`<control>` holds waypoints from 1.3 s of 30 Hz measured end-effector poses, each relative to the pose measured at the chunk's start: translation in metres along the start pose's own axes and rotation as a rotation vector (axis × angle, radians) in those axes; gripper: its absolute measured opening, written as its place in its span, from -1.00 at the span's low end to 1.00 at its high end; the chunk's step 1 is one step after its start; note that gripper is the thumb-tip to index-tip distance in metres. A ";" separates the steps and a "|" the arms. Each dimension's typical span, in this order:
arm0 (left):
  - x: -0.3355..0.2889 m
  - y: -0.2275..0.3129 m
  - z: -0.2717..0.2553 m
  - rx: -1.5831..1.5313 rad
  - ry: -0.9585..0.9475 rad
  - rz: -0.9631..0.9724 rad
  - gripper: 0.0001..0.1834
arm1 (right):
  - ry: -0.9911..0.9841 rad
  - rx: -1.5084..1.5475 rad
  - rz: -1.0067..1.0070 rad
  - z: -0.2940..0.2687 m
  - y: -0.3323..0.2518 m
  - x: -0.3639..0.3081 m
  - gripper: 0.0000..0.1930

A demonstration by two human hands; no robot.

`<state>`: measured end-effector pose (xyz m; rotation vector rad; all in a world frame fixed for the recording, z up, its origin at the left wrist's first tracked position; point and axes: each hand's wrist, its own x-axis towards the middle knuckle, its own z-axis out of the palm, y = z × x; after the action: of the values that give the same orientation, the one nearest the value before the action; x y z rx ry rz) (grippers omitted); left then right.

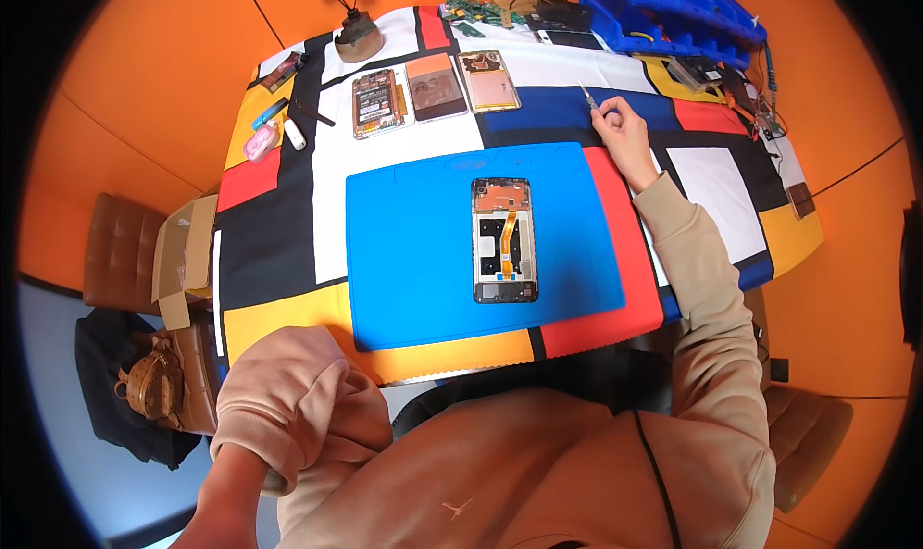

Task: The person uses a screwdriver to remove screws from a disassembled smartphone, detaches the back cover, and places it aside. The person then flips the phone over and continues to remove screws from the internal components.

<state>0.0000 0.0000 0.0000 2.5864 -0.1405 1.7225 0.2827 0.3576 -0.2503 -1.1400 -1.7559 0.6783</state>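
Right arm [702, 270] reaches forward past the right edge of the blue mat [409, 251]; right hand [625, 136] is beyond the mat's upper right corner, pinching a slim pointed tool [587, 98], tip angled up-left, away from the body. Left arm [288, 395] is folded back at lower left, bare forearm running out of the lower edge; left hand out of view, can't tell its grip. Opened phone [488, 248] lies lengthwise on the mat, orange ribbon cable [508, 246] exposed, well apart from the right hand
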 end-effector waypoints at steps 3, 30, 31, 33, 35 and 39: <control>-0.005 -0.015 -0.007 -0.128 -0.190 -0.016 -0.85 | -0.012 0.025 -0.001 -0.006 -0.002 0.002 -0.83; -0.049 -0.150 0.050 0.139 -1.009 -0.965 -0.78 | 0.082 0.151 -0.097 -0.020 -0.009 -0.002 -0.76; -0.061 -0.175 0.055 0.096 -0.946 -1.064 -0.74 | 0.078 0.131 -0.112 -0.020 -0.007 -0.002 -0.76; -0.091 -0.215 0.063 0.130 -0.762 -1.113 -0.70 | 0.061 0.093 -0.170 -0.018 -0.004 -0.001 -0.75; -0.124 -0.231 0.069 0.199 -0.567 -1.141 -0.66 | 0.039 0.051 -0.122 -0.016 -0.003 -0.001 -0.76; -0.181 -0.211 0.076 0.270 -0.469 -1.237 -0.58 | 0.044 0.119 -0.166 -0.011 -0.018 -0.002 -0.80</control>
<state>0.0201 0.2146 -0.1906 2.2101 1.4041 0.6890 0.2854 0.3477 -0.2315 -0.9109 -1.7277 0.6424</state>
